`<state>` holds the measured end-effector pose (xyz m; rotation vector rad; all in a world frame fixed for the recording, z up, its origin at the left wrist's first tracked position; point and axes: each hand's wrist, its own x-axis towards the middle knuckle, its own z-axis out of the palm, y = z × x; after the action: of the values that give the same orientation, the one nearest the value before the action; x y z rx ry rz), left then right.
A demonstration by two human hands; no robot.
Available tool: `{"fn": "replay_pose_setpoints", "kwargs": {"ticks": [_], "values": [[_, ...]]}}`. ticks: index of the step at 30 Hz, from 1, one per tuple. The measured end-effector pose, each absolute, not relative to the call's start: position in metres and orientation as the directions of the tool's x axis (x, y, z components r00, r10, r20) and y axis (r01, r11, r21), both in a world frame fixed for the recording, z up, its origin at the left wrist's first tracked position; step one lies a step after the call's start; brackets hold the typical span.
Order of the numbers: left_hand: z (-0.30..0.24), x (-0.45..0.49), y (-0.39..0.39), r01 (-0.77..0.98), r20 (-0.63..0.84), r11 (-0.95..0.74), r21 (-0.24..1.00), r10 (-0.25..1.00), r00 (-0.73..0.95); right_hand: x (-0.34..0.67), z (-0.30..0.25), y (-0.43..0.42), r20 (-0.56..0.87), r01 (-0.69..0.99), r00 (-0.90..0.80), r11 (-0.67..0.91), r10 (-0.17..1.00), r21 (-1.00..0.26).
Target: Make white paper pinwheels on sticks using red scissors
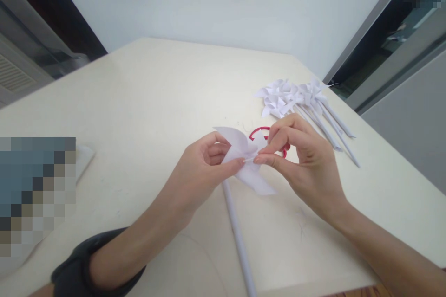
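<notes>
A white paper pinwheel (256,181) with curled blades is between my hands. My left hand (212,160) is closed on its left side, the thumb pressed near the middle. With thumb and index finger pinched, my right hand (296,153) grips a thin white strip or tip of it by the centre; the exact piece is hard to make out. A rolled white paper stick (239,236) runs from below the pinwheel to the table's near edge; whether it is joined to the pinwheel is hidden. Behind my right fingers show the red handles of scissors (260,128).
Several finished-looking white pinwheels (278,95) on paper sticks lie in a pile at the back right of the cream table (156,83). Beside my left forearm is a blurred-out flat item (35,181). Fine threads lie on the tabletop. A wall stands behind.
</notes>
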<state>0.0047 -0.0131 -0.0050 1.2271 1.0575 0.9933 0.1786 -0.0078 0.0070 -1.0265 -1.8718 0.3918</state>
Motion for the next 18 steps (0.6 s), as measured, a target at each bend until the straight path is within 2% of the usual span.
{"fn": "replay_pose_setpoints", "kwargs": {"ticks": [11, 18], "values": [[-0.0009, 0.0035, -0.014, -0.001, -0.092, 0.095, 0.995, 0.97, 0.223, 0.1811, 0.0081, -0.0076, 0.623, 0.564, -0.248, 0.634, 0.742, -0.53], [-0.0029, 0.0041, -0.0127, 0.018, -0.073, 0.071, 0.997, 0.974, 0.213, 0.1817, 0.0034, -0.0083, 0.701, 0.62, -0.377, 0.727, 0.605, -0.295]]}}
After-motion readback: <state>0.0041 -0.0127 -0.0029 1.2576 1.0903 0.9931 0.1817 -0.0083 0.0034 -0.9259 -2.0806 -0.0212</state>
